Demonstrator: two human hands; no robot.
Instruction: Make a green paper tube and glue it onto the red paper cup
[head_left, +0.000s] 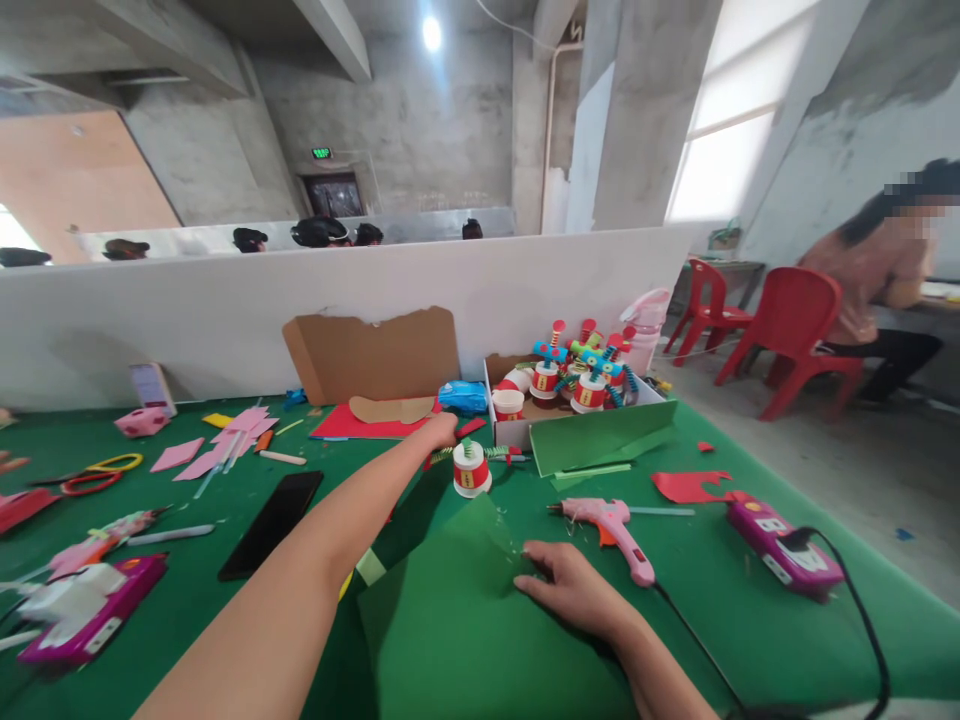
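My left hand reaches far forward, beyond a red and white cup figure with green spiral arms. Its fingers are bent, and what they touch or hold is too small to make out. Near the body lies a large green sheet. My right hand rests at the sheet's right edge, thumb and fingers apart, nothing between them. A pink glue gun lies just to the right. Behind the cup, a box holds several similar figures.
A black phone, scissors and pink paper lie left. Purple power strips stand on both sides, one with a cable across the right. Brown cardboard leans on the white partition. Another person sits at far right.
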